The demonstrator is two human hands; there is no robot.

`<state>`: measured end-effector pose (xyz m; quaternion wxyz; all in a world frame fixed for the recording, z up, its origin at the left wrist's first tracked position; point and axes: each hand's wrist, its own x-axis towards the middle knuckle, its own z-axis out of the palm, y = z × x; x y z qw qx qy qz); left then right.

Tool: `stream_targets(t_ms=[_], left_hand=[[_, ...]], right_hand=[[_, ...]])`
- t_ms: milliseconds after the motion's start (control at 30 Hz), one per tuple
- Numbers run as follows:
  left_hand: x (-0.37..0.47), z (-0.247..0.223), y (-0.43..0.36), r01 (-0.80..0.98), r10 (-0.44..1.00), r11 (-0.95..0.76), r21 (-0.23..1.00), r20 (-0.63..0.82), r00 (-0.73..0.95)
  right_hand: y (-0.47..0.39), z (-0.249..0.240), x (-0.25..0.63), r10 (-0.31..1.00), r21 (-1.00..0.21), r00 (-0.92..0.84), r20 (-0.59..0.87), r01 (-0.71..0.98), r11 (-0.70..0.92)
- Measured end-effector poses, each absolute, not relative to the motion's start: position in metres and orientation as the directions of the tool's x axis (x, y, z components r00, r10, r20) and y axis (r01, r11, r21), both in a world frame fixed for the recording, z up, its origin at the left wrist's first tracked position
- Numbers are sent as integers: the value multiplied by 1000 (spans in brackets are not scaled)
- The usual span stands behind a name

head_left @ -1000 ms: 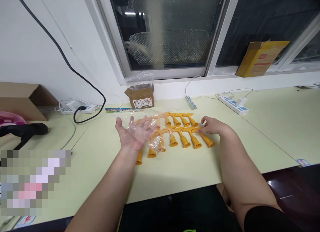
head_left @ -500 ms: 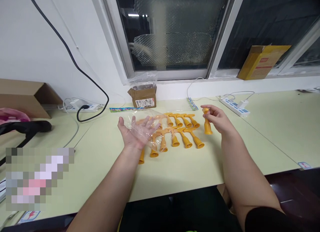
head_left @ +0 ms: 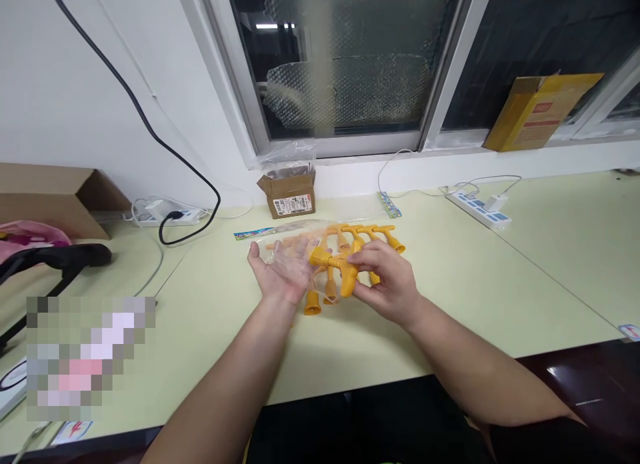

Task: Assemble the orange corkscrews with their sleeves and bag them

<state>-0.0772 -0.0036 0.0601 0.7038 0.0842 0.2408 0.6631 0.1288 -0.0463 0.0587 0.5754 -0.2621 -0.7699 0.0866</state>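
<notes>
My left hand (head_left: 284, 284) lies palm up with its thumb raised and fingers stretched out, a clear plastic bag (head_left: 293, 259) draped around the fingers. In my right hand (head_left: 393, 277) is a yellow T-shaped plastic piece (head_left: 347, 272), gripped near its crossbar. Its flared end points left, at the bag beside my left fingers; whether it is inside the film I cannot tell. Behind and beneath both hands lie several more yellow T-shaped pieces (head_left: 313, 305) in two rows, partly covered by my hands and the bag.
A small open cardboard box (head_left: 291, 196) stands by the wall. Printed colourful strips, one at left (head_left: 254, 233) and one at right (head_left: 389, 205), lie on the table (head_left: 480, 284). Power strips (head_left: 479, 209) with cables sit at the back. A black cable (head_left: 187, 160) hangs at left.
My right hand has moved left with the yellow piece, turning it from upright to sideways, up to the bag at my left hand. The left hand has shifted slightly right in view.
</notes>
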Motion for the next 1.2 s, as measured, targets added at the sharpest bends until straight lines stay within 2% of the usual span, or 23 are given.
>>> stream_targets(t_ms=[67, 133, 300, 433, 733, 900, 1033, 1200], left_hand=[[-76, 59, -4, -884, 975, 111, 454, -223, 8], [-75, 57, -5, -886, 976, 101, 453, -218, 0], [-74, 55, -5, -882, 984, 100, 461, -180, 17], [-76, 53, -3, -860, 974, 162, 484, -216, 62], [-73, 53, -1, -861, 978, 196, 470, -154, 139], [-72, 58, -2, -847, 972, 226, 482, -169, 163], [-67, 59, -4, -848, 980, 193, 493, -143, 140], [-59, 56, -10, -857, 989, 141, 497, -34, 143]], right_hand=[[-48, 57, 128, 454, -364, -188, 871, 374, 853], [-48, 58, 126, 469, -354, -192, 862, 434, 828], [-50, 69, 116, 575, -309, -398, 715, 557, 771], [-52, 71, 117, 581, -302, -444, 682, 553, 776], [-54, 61, 112, 639, -297, -418, 646, 634, 714], [-48, 59, 113, 614, -301, -485, 622, 576, 760], [-47, 59, 113, 649, -324, -421, 633, 618, 716], [-44, 55, 113, 770, -350, -276, 575, 768, 536]])
